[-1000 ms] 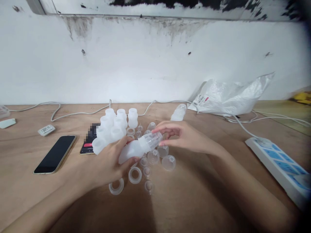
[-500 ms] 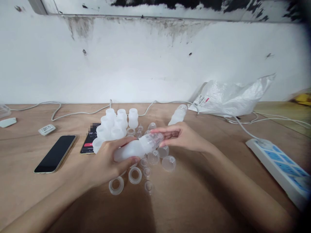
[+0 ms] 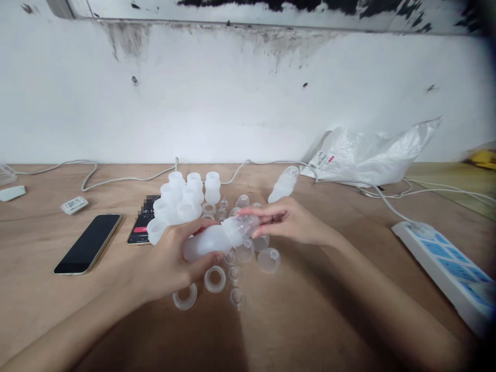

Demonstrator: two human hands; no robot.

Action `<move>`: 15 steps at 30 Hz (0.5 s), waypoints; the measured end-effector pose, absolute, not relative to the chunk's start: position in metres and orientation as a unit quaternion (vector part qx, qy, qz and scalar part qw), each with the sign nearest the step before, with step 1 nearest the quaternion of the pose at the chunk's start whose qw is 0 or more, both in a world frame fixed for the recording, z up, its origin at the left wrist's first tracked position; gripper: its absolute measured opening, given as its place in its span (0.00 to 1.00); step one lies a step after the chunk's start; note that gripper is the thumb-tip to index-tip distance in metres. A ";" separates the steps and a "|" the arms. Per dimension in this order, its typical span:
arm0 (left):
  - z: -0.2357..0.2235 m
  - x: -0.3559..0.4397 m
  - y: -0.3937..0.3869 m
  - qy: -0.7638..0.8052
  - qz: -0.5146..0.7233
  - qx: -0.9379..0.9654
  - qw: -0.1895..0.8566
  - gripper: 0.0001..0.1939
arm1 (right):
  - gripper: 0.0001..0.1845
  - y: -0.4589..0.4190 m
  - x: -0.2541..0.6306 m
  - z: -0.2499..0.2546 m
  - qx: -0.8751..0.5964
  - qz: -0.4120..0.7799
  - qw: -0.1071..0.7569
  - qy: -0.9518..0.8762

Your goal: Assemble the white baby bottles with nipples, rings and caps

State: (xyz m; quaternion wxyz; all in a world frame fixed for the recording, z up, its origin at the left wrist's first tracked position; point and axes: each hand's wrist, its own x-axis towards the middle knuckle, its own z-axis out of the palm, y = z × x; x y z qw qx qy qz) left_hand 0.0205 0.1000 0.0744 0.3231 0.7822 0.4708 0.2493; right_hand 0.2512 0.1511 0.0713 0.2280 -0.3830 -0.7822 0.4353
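My left hand (image 3: 174,258) is wrapped round the frosted white body of a baby bottle (image 3: 207,243), tilted with its top to the right. Fingers and thumb of my right hand (image 3: 287,219) close on the clear cap (image 3: 245,225) at the bottle's top. Below and behind the bottle lie several clear domed caps (image 3: 268,260), small clear nipples (image 3: 234,275) and ring collars (image 3: 214,279). Several open bottle bodies (image 3: 187,211) stand grouped to the left, partly behind my left hand. Beyond my right hand a capped bottle (image 3: 284,184) lies on its side.
On the wooden table (image 3: 294,325), a dark phone (image 3: 88,244) lies at left, and a second phone (image 3: 138,233) sits partly behind the bottles. A power strip (image 3: 442,263) is at right. A plastic bag (image 3: 364,155) and white cables (image 3: 127,179) run along the wall.
The bottle and both hands have hardly moved. My right fingers have shifted very slightly on the clear cap, and the view has tilted a little.
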 end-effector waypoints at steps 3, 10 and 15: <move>0.073 0.021 0.100 0.476 0.248 0.781 0.318 0.16 | 0.23 0.151 0.250 0.072 -0.382 0.428 0.224 -0.788; 0.075 0.022 0.098 0.494 0.247 0.773 0.312 0.15 | 0.24 0.150 0.249 0.066 -0.374 0.437 0.243 -0.781; 0.075 0.024 0.097 0.504 0.256 0.766 0.305 0.15 | 0.25 0.149 0.248 0.063 -0.375 0.406 0.238 -0.799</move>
